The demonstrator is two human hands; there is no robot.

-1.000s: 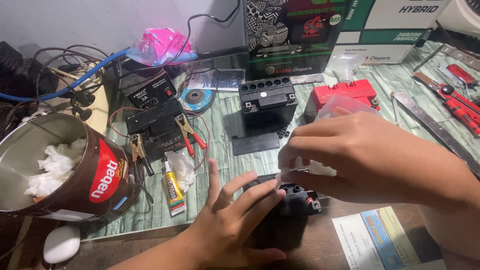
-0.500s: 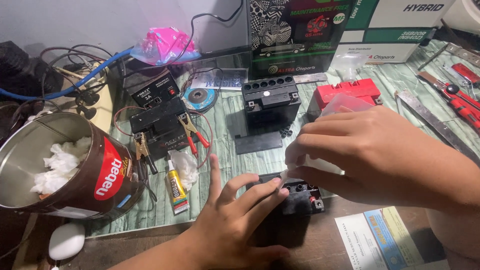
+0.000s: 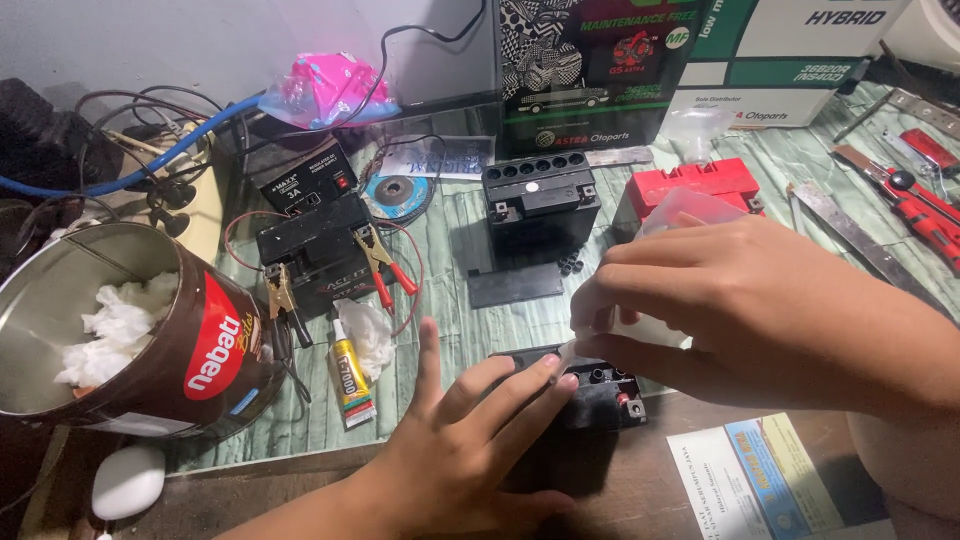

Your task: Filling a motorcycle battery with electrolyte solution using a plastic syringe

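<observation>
a small black battery (image 3: 600, 395), judged heavy and rigid and best taken by its flat sides, is being steadied at the counter (image 3: 450, 250) edge by the left hand (image 3: 470, 455) lying open, while a translucent plastic container (image 3: 655, 325) is being pinched above it by the right hand (image 3: 740, 305).

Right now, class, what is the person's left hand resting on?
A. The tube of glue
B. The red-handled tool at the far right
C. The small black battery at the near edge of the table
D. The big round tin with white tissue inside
C: the left hand lies flat with its fingers across the top of the small black battery, while the right hand holds a clear plastic piece just above it.
</observation>
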